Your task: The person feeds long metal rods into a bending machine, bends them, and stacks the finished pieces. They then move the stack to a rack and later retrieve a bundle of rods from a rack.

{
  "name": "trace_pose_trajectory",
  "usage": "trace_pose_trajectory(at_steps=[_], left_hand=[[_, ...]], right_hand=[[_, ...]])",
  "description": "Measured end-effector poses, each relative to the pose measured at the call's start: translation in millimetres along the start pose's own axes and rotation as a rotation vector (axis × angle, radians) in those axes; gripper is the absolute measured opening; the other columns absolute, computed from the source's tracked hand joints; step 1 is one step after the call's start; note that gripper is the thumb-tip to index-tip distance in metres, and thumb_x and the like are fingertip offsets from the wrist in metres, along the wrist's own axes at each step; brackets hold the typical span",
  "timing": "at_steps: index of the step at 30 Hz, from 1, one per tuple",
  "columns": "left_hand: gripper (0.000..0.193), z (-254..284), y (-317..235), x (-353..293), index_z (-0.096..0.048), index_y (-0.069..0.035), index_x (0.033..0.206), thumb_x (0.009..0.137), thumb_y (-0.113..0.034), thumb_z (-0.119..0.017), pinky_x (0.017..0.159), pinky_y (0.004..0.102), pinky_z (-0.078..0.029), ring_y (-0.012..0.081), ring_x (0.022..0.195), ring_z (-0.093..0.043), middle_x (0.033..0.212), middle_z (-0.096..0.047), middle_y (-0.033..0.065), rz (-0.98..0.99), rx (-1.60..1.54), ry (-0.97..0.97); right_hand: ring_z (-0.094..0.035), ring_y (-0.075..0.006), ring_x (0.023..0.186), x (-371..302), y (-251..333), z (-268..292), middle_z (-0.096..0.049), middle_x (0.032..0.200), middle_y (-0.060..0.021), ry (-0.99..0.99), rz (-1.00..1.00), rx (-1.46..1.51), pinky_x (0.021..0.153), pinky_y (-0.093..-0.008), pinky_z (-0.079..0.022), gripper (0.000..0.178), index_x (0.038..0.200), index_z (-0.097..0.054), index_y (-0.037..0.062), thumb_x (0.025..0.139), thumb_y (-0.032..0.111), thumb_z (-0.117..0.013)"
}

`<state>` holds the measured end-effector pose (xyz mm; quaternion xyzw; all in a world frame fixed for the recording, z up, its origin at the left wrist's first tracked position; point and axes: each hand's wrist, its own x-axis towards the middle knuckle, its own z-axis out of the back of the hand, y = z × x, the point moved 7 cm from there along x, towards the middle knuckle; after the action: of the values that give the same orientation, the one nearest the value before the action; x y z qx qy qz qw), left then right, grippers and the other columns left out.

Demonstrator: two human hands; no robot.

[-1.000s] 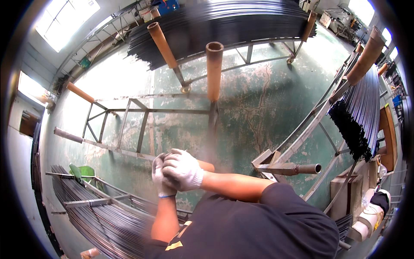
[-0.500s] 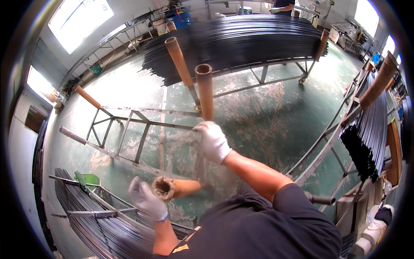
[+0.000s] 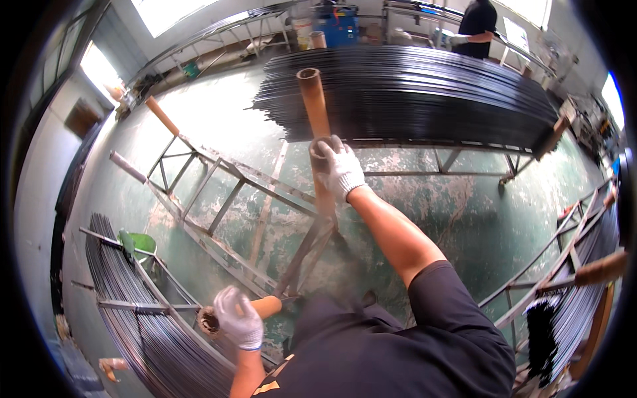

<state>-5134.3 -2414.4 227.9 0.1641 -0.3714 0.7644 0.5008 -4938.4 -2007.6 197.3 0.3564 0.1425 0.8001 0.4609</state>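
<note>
My right hand (image 3: pixel 342 171), in a white knit glove, is closed over the upper rim of a tan cardboard tube (image 3: pixel 323 196). This tube sleeves an upright post at one corner of a metal frame rack (image 3: pixel 229 202). Nearer to me, my gloved left hand (image 3: pixel 240 320) lies across a second cardboard tube (image 3: pixel 268 306) with a ragged open end. Its fingers bend over the tube's side and hide part of it; slight blur softens their outline. Two more sleeved posts, a brown tube (image 3: pixel 161 115) and a greyish one (image 3: pixel 127 166), stand at the rack's far left end.
Beyond the rack, a stack of thin black rods (image 3: pixel 411 93) lies on another frame, beside a sleeved post (image 3: pixel 315 99). More rods (image 3: pixel 156 338) lie at lower left near a green object (image 3: pixel 141 243). Another rod rack (image 3: pixel 584 292) stands right. A person (image 3: pixel 476 30) works behind.
My right hand has come up onto the tube's rim. My left hand has moved from beside the ragged tube to across it. The view has shifted, bringing more of the person behind into sight.
</note>
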Motion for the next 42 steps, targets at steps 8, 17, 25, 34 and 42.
trace_pose_trajectory(at_steps=[8,17,25,34,42], left_hand=[[0.022,-37.1,85.9,49.0,-0.069,0.0,0.105,0.084,0.004,-0.064,0.096,0.0561,-0.056,0.0437,0.102,-0.068,0.107,-0.07,0.0171,-0.213,0.354,0.044],[0.011,-132.8,264.8,152.9,-0.069,0.004,0.101,0.09,0.005,-0.066,0.087,0.0415,-0.058,0.0343,0.095,-0.071,0.102,-0.07,0.0176,0.309,0.106,-0.131],[0.015,-181.1,349.9,215.2,-0.07,0.003,0.105,0.092,0.009,-0.064,0.088,0.0367,-0.058,0.0236,0.094,-0.071,0.098,-0.071,0.0114,0.512,-0.15,-0.035],[0.014,-340.4,258.5,279.5,-0.072,0.0,0.106,0.093,0.004,-0.068,0.081,0.0302,-0.057,0.0147,0.088,-0.069,0.096,-0.072,0.0056,0.583,-0.482,0.195],[0.018,-446.9,195.4,478.6,-0.072,-0.003,0.107,0.089,-0.002,-0.071,0.083,0.0445,-0.057,0.0404,0.092,-0.072,0.099,-0.072,0.0192,0.007,-0.426,0.413]], right_hand=[[-0.051,-0.054,0.133,68.6,25.2,-85.7,-0.049,0.155,-0.0234,0.022,0.366,0.089,0.11,-0.0588,-0.048,0.033,0.114,-0.069,0.0081,0.082,0.01,-0.078],[-0.051,-0.0544,0.135,136.1,50.7,-161.0,-0.048,0.153,-0.0272,0.263,0.48,-0.042,0.111,-0.0573,-0.05,0.037,0.118,-0.068,0.0078,0.081,0.009,-0.076],[-0.057,-0.0518,0.126,236.5,110.0,-237.0,-0.05,0.149,-0.0255,0.208,0.441,0.088,0.102,-0.0561,-0.055,0.032,0.117,-0.069,0.0112,0.086,0.009,-0.071],[-0.064,-0.0501,0.113,369.0,154.0,-370.4,-0.051,0.147,-0.0227,0.241,0.393,0.087,0.086,-0.0532,-0.064,0.026,0.116,-0.072,0.013,0.09,0.011,-0.065],[-0.06,-0.0407,0.132,466.4,164.5,-366.9,-0.054,0.153,-0.0187,0.386,0.365,0.522,0.11,-0.0499,-0.052,0.061,0.138,-0.059,0.0033,0.082,0.01,-0.084]])
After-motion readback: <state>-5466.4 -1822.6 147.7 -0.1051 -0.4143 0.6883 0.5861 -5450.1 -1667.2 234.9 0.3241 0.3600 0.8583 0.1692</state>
